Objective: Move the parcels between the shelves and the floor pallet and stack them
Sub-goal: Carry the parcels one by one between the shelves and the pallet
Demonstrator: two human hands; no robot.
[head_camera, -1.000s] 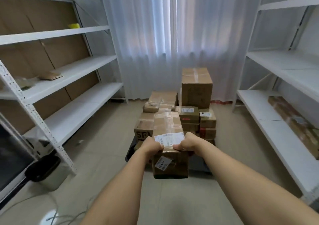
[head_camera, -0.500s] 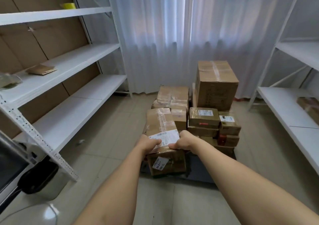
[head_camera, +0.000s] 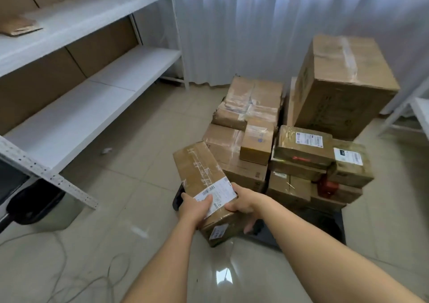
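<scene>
Where the parcels crowded together, the dark floor pallet (head_camera: pixel 325 223) was mostly hidden, only its near edge and one corner showing. Left of the pallet, white shelves (head_camera: pixel 97 98) ran out of frame, a flat cardboard piece (head_camera: pixel 18 27) cut off on the upper one. Behind the pallet hung a pale curtain (head_camera: pixel 267 24); a second shelf unit (head_camera: pixel 417 110) to the right was barely in view. On the pallet's far right stood a tall box (head_camera: pixel 343 84), with smaller taped boxes (head_camera: pixel 253 107) stacked beside and in front. Label print was too blurred to read. At the pallet's near left corner, a held parcel (head_camera: pixel 199 170) sat tilted, left hand (head_camera: pixel 195 206) and right hand (head_camera: pixel 246 201) curling fingers round its near end.
</scene>
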